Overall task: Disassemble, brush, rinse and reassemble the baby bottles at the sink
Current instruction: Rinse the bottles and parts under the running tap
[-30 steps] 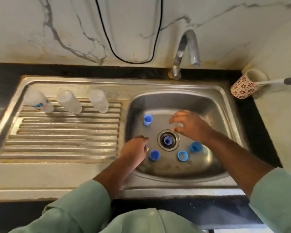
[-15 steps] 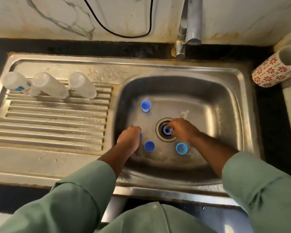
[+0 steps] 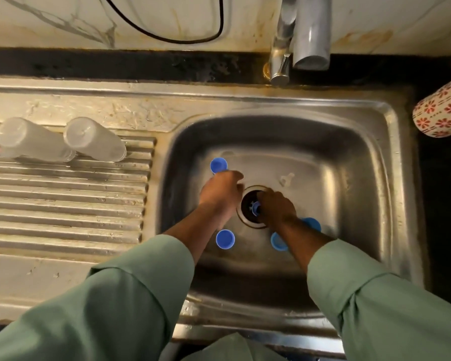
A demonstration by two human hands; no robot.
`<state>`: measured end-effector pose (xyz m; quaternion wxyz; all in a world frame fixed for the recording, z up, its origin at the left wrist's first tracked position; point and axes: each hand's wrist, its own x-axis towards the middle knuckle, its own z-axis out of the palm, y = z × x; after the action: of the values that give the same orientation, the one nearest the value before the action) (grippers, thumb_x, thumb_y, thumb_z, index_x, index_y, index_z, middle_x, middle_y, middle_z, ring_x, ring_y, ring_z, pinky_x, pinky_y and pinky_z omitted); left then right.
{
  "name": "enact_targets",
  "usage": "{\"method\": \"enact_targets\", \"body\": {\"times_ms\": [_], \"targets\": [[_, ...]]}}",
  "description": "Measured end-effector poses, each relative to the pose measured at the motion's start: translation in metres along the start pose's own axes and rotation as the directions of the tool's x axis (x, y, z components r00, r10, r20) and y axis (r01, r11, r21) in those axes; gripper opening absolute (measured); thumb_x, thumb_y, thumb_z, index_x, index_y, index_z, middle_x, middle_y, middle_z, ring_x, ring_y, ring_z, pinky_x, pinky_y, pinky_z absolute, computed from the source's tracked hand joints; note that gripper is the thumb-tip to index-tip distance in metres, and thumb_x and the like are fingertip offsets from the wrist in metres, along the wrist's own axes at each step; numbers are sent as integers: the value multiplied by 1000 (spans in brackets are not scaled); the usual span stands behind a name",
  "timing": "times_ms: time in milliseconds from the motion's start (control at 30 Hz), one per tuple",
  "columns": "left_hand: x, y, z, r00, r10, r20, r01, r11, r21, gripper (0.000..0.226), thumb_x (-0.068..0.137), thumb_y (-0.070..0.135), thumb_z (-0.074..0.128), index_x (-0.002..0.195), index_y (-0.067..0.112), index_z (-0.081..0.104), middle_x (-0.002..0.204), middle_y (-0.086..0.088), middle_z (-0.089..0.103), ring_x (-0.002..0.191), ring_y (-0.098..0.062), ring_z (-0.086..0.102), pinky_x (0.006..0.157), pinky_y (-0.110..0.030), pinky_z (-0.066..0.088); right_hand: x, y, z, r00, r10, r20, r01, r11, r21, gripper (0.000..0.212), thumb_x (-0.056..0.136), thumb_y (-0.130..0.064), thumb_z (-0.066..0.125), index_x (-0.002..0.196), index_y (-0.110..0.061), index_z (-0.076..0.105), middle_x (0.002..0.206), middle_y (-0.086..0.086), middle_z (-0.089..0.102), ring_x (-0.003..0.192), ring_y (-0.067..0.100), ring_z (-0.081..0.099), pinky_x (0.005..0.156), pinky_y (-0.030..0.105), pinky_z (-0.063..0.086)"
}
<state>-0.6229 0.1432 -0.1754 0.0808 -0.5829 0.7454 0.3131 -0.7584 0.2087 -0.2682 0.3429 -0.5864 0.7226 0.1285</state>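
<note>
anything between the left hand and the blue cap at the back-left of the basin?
Nothing visible. The left hand sits just in front of the blue cap, its knuckles at the cap's near edge, bare steel around it. The right hand is apart, over the drain.

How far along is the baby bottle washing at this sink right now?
Done: bottles are apart; clear plastic bottle bodies lie on the ridged steel drainboard. In hand: right hand reaches a small blue piece in the round drain; left hand is beside it. Left: loose blue plastic caps in the basin, no reassembly yet.
</note>
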Motion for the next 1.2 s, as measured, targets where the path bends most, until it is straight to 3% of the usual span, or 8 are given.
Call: {"method": "enact_targets", "body": {"times_ms": [200, 333, 433, 533, 633, 800, 1067, 1200], "targets": [[23, 67, -82, 783, 115, -611, -456, 775, -438, 17, 91, 33, 69, 105, 32, 59, 98, 5, 56, 80, -1, 53, 69, -18, 45, -24, -5, -30, 953, 181, -244, 74, 641, 764, 34, 77, -20, 77, 107, -22, 62, 106, 0, 65, 94, 16, 62, 77, 22, 46], [37, 102, -124, 867, 199, -458, -446, 722, -530, 29, 88, 20, 74, 114, 25, 62, 112, -12, 63, 103, -25, 62, 89, -37, 53, -40, -17, -51, 946, 205, -252, 165, 364, 917, 40, 75, -11, 79, 105, -28, 60, 102, -9, 66, 89, 10, 66, 77, 23, 56], [41, 108, -135, 892, 185, -412, -399, 749, -528, 32, 92, 0, 59, 122, 9, 63, 83, -5, 55, 91, -9, 55, 88, -35, 51, -44, -23, -61, 960, 154, -235, 202, 203, 958, 42, 74, -7, 81, 105, -27, 62, 100, -5, 70, 90, 14, 67, 79, 28, 57], [48, 100, -131, 884, 38, -465, -334, 748, -574, 8, 86, 7, 69, 79, 11, 71, 60, 7, 54, 56, 9, 50, 66, -20, 53, -42, -28, -69, 976, 132, -172, 179, -42, 983, 35, 79, -2, 76, 107, -20, 65, 93, 3, 69, 82, 17, 65, 74, 29, 56], [55, 88, -126, 924, -96, -371, -175, 754, -633, 36, 87, 5, 70, 58, 23, 57, 44, 17, 50, 44, 8, 48, 54, -12, 46, -35, -31, -77, 984, 114, -133, 157, -238, 958, 31, 87, 0, 67, 117, -5, 60, 87, 9, 61, 78, 20, 62, 71, 30, 57], [61, 87, -138, 979, -136, -153, -10, 714, -700, 31, 92, 2, 63, 66, 17, 57, 62, -6, 60, 67, -28, 63, 68, -41, 59, -22, -29, -85, 990, 74, -119, 134, -245, 960, 21, 93, -4, 58, 114, -9, 60, 74, 4, 54, 60, 12, 48, 54, 22, 42], [62, 87, -146, 983, -180, -23, 100, 644, -758, 20, 96, 12, 61, 79, 18, 53, 73, -10, 64, 65, -25, 61, 66, -43, 57, -6, -27, -96, 986, -27, 166, -166, -329, 930, 40, 100, -41, 37, 78, -15, 59, 62, 2, 49, 41, 9, 35, 38, 18, 27], [63, 91, -151, 977, -215, -4, 138, 642, -754, 22, 98, 14, 58, 78, 19, 50, 81, -12, 67, 64, -23, 62, 68, -45, 59, -3, -37, -105, 983, 24, 181, -168, -258, 951, 25, 98, -29, 54, 80, -14, 64, 70, 3, 56, 50, 12, 47, 43, 19, 33]]}}
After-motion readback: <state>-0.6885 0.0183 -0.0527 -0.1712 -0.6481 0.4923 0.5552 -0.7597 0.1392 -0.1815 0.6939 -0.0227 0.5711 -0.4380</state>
